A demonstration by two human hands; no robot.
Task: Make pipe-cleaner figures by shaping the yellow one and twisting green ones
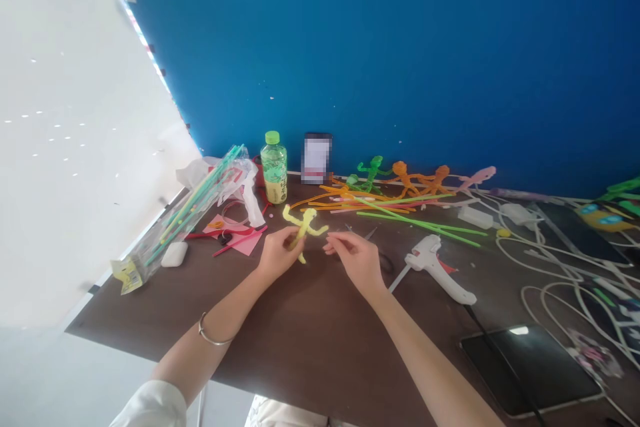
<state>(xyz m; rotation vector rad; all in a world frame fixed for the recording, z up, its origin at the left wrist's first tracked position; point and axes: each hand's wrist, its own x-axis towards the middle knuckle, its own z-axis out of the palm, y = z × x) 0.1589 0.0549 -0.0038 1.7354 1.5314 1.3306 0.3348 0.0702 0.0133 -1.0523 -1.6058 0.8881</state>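
Yellow figure point(309, 219) held in the left hand point(277, 255), mid-surface point(300, 340)

Along the left edge of the surface lies a clear packet point(189, 215) of teal and yellow stems, slanting toward the back, with a small white case point(175, 254) just beside it. Farther in, a pink sheet point(249, 242) lies under red strips. A green-capped bottle point(275, 170) stands upright near the back edge. The left hand pinches the yellow figure by its lower body, tilted, above the middle of the surface. A phone point(316, 158) leans at the back edge. The right hand point(359, 259) has its fingertips drawn together near the figure's outstretched arm; whether they grip anything, I cannot tell. Behind it, green, orange and pink figures point(400, 175) line the back edge, with loose green stems point(425, 221) before them. A white glue gun point(434, 265) lies right of the right hand. Toward the near right are a dark tablet point(530, 373) and, behind it, tangled white cables point(544, 284).
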